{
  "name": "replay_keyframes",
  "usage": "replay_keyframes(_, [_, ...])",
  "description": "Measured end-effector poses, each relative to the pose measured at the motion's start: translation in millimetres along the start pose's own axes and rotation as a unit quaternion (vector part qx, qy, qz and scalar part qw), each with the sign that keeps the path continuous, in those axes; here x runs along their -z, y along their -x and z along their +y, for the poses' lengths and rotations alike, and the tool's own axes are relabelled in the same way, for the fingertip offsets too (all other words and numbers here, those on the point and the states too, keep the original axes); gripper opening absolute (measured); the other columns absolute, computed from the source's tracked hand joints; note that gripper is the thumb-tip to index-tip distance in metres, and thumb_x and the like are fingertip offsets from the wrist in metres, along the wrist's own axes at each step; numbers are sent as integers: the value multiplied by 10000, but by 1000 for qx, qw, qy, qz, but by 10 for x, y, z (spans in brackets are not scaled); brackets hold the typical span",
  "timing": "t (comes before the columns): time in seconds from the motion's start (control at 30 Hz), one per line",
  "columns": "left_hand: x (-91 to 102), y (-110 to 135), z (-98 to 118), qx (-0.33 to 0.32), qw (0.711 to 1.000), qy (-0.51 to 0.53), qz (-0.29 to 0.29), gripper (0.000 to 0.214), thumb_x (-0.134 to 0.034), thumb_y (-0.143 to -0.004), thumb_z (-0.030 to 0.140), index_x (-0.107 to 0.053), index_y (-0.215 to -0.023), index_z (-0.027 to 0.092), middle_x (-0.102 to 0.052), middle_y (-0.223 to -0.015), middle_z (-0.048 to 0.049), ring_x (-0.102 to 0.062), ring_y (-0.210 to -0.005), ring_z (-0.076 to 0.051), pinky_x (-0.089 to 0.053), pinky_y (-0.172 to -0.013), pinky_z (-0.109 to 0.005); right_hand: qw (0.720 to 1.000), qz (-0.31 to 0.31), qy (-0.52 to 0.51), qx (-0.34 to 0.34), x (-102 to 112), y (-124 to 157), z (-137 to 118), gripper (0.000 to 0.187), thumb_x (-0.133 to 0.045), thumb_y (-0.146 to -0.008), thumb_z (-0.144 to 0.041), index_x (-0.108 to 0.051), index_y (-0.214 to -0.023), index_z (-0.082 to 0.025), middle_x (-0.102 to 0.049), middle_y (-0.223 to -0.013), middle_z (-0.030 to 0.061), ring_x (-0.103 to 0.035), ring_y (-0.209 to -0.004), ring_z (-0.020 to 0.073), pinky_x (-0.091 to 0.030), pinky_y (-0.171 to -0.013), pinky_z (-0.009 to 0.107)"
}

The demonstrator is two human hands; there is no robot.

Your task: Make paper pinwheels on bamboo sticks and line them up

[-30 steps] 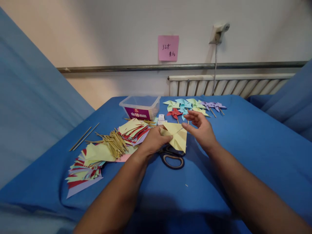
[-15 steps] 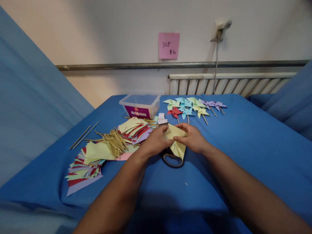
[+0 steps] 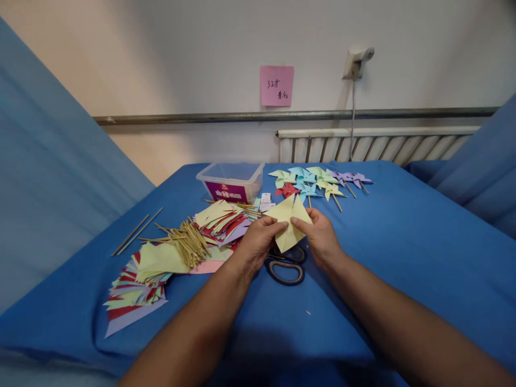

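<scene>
A pale yellow paper square (image 3: 291,231), slit at its top corner and creased down the middle, is held up between both hands. My left hand (image 3: 260,236) pinches its left side, thumb on the front face. On the right side, my right hand (image 3: 320,232) grips it in the same way, the thumb close to the centre. Beneath the paper lie scissors with dark handles (image 3: 285,281) on the blue cloth; their blades are hidden. Finished paper pinwheels (image 3: 308,190) on sticks lie beyond my right hand.
Left of my hands are a heap of short wooden sticks (image 3: 188,243) and fanned stacks of coloured paper (image 3: 137,293). A clear plastic box (image 3: 229,174) stands behind them, near small white boxes (image 3: 266,200). Two longer sticks (image 3: 131,235) lie far left.
The paper has been turned and flattened towards me, so its slit corner now points up. Both thumbs press its front, and more of the scissors' handles shows. The view has tilted slightly.
</scene>
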State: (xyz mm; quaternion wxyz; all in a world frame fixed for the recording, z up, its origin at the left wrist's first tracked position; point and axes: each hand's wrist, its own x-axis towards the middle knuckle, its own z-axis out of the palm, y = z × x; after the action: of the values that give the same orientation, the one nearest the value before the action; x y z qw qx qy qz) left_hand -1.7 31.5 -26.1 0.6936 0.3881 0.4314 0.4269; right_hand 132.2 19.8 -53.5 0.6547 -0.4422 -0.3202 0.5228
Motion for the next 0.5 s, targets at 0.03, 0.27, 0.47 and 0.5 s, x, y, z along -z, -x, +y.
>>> replay_keyframes(0.03, [-3,-1,-2,0,1000,-1,3,292,-846,-579,242,-597,-693,141,-656,-640,-24,-604,-546,-126,-487,-562,-244,1000,-2,0,-2,-1,5,-1,451,-828,-584,-336,-602,-947,-193,-721,-840,9,-666,-672,179,-547,-654,325])
replay_keyframes(0.27, [3,-9,-3,-1,1000,-9,13,242,-823,-593,220,-626,-697,127,-678,-644,-43,-613,-543,-134,-487,-563,-249,999,-17,24,-12,-13,14,-11,449,-808,-603,-360,-576,-951,-197,-712,-855,29,-672,-686,200,-565,-663,353])
replay_keyframes(0.47, [26,-15,75,-22,999,25,33,156,-783,-598,159,-641,-647,117,-673,-604,-45,-600,-533,-135,-486,-558,-248,977,-38,132,164,30,44,-12,521,-676,-732,-285,-486,-1214,-241,-630,-1211,100,-638,-1062,248,-538,-901,422])
replay_keyframes(0.5, [37,-17,99,-24,999,37,30,137,-774,-599,148,-656,-655,110,-686,-624,-56,-609,-551,-142,-497,-575,-254,962,-47,169,209,44,57,-26,543,-651,-743,-244,-472,-1256,-259,-583,-1286,102,-601,-1141,249,-512,-952,432])
